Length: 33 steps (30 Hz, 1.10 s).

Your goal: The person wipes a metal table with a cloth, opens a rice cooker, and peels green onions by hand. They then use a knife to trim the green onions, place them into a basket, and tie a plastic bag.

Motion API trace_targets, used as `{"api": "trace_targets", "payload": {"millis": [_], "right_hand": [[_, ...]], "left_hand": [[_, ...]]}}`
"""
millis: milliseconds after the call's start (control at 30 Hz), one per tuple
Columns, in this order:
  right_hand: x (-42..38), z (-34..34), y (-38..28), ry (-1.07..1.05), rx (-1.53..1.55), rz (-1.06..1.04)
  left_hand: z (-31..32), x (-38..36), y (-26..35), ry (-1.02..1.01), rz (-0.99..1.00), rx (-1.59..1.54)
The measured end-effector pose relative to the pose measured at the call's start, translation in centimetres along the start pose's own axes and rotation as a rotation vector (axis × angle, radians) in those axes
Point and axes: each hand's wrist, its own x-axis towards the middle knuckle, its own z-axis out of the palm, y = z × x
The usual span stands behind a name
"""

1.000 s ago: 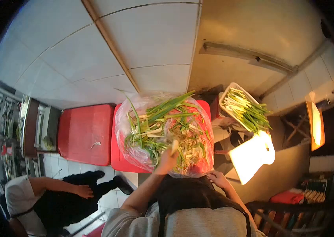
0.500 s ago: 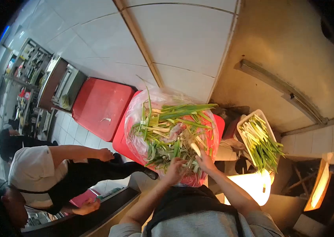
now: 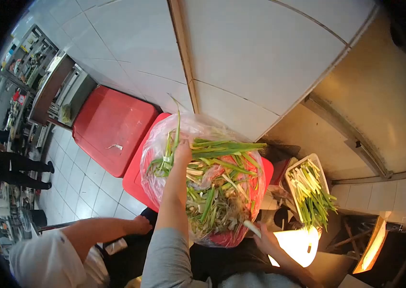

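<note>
Stretched far forward, my left hand (image 3: 182,152) is closed at the end of the pile of green onions (image 3: 227,146); its fingertips are partly hidden. Close to my body, my right hand (image 3: 266,238) grips a green onion by its stalk (image 3: 252,228), whose pale end points up and left. A clear plastic bag (image 3: 154,139) lies spread beneath the pile. Nearer to me on it sits a tangle of green onion trimmings (image 3: 215,213), with roots and limp leaves.
A pale basket (image 3: 291,185) of green onions (image 3: 311,192) stands at right. The bag rests on a red surface (image 3: 133,185), with another red lid (image 3: 111,127) to its left. A co-worker's arm (image 3: 104,233) is close on my left; another person (image 3: 16,165) stands farther off. A tiled wall (image 3: 241,57) rises ahead.
My left hand has moved from the trimmings forward to the far green onions. My right hand has drawn back towards me with its stalk. The co-worker has come closer at lower left.
</note>
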Motion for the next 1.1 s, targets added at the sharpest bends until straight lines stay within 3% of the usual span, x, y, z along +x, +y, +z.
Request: {"api": "trace_targets", "payload": {"millis": [100, 167, 233, 333, 500, 533, 633, 733, 833, 967, 1000, 1067, 1100], "right_hand": [[-1.1, -1.6, -1.3, -0.022, 0.087, -0.046], [-0.9, -2.2, -2.6, 0.003, 0.166, -0.036], [1.2, -0.7, -0.3, -0.083, 0.044, -0.019], [3.4, -1.0, -1.0, -0.08, 0.068, -0.062], [4.3, -2.6, -4.2, 0.148, 0.072, -0.139], [4.1, -4.2, -5.5, 0.007, -0.062, -0.024], [3.8, -5.4, -5.8, -0.179, -0.219, 0.024], [3.6, -4.5, -5.6, 0.089, -0.039, -0.174], [4.6, -4.9, -6.9, 0.099, 0.122, -0.154], [5.1, -4.1, -6.0, 0.038, -0.034, -0.146], [4.8, -4.3, -6.4, 0.034, 0.044, -0.132], [4.2, -4.7, -7.5, 0.022, 0.204, -0.093], [4.9, -3.9, -6.0, 0.014, 0.08, -0.018]], "left_hand": [[1.2, 0.3, -1.5, 0.082, -0.153, 0.165], [1.4, 0.7, -2.3, -0.063, -0.256, 0.286], [-0.9, 0.1, -1.8, -0.182, -0.312, 0.321], [-0.8, -0.8, -2.8, 0.011, -0.209, 0.301], [-4.3, -3.5, -3.7, 0.063, 0.135, -0.093], [-4.9, -3.7, -3.8, 0.086, 0.192, -0.211], [-8.1, -5.2, -2.1, 0.313, 0.295, -0.217], [-10.9, -5.7, -1.2, 0.436, 0.363, -0.327], [-13.3, -6.6, 0.1, 0.536, 0.321, -0.536], [-15.5, -9.0, 1.0, 0.57, 0.288, -0.561], [-16.5, -10.3, 1.8, 0.619, 0.287, -0.53], [-18.8, -12.9, 2.1, 0.564, 0.348, -0.52], [-19.2, -14.4, 2.3, 0.522, 0.382, -0.52]]}}
